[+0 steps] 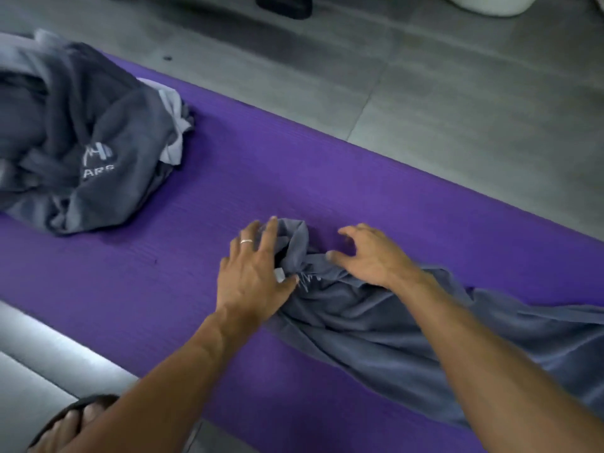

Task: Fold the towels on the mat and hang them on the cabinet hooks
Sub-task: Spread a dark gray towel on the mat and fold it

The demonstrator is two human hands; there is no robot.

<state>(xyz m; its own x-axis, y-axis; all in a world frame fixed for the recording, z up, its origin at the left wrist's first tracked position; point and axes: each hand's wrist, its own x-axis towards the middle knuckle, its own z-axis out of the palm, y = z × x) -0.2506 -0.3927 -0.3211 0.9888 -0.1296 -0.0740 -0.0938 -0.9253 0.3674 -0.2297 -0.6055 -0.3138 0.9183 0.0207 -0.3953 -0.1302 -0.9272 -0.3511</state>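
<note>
A grey towel [376, 331] lies crumpled across the purple mat [228, 178], stretching from the middle toward the lower right. My left hand [255, 276] rests on the towel's bunched near end with fingers spread; its thumb touches a small white label. My right hand [369, 256] presses on the towel just right of the bunch, fingers loosely bent and reaching onto the mat. A heap of several grey towels [81, 138], one with a white logo, sits on the mat at the upper left. No cabinet hooks are in view.
Grey tiled floor [441, 103] borders the mat's far side. A dark sandal [284, 4] and a white bucket base [487, 4] stand at the top. My sandalled foot [75, 420] is on the floor at the lower left.
</note>
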